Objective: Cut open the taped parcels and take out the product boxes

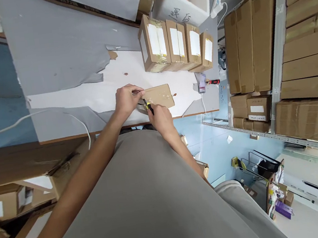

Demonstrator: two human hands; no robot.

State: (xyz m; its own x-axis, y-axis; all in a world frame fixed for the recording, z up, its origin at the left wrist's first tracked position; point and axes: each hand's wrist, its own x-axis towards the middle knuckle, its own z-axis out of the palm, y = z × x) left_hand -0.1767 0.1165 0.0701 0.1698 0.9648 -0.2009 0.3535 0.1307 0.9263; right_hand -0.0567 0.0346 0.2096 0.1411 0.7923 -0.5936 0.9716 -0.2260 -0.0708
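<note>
A small cardboard box [159, 96], with shiny tape across it, lies on the worktop between a person's two bare hands. The left hand [127, 99] pinches the box's left end, thumb and fingertips pressed together. The right hand [162, 119] is wrapped around a black-and-yellow utility knife [149, 106], its tip at that same end, just beside the left fingertips. I judge the step in hand to be cutting at this end; the next move calls for a firm pinch, with the fingertips kept clear of the blade.

Around the grip spreads white sheeting [81, 95], with torn grey covering [54, 51] beyond. Farther out and to the right of the grip stand four labelled cartons [177, 45]; nearer, on that side, lies a tool with a red-and-black handle [214, 82].

The blade's contact is too small to tell, the right palm hides most of the handle, and whatever the box contains is out of sight.
</note>
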